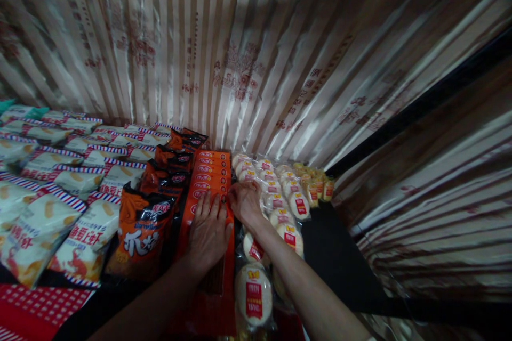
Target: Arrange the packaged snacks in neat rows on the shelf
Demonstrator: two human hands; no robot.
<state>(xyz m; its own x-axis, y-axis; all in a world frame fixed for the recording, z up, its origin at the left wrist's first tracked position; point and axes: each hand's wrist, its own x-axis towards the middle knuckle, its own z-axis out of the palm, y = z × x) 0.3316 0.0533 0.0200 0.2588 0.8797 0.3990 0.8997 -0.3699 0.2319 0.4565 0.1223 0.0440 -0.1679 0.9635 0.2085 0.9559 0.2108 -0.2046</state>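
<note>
A row of overlapping flat orange snack packets (210, 165) runs away from me on the dark table. My left hand (208, 232) lies flat on these packets, its fingers stretched out and slightly apart. Beside their right edge, my right hand (246, 202) has its fingers bent and drawn together; what they pinch, if anything, is hidden. Rows of round white crackers in clear wrappers (254, 295) lie to the right, partly under my right wrist and forearm. Orange-and-black snack bags (138, 234) stand in a row left of the packets.
Many white snack bags with striped edges (78, 234) fill the left side. Small yellow packs (314, 189) sit at the far right of the crackers on the black tabletop (340, 256). A patterned curtain (200, 53) hangs behind, and a red checked cloth (36, 303) shows at lower left.
</note>
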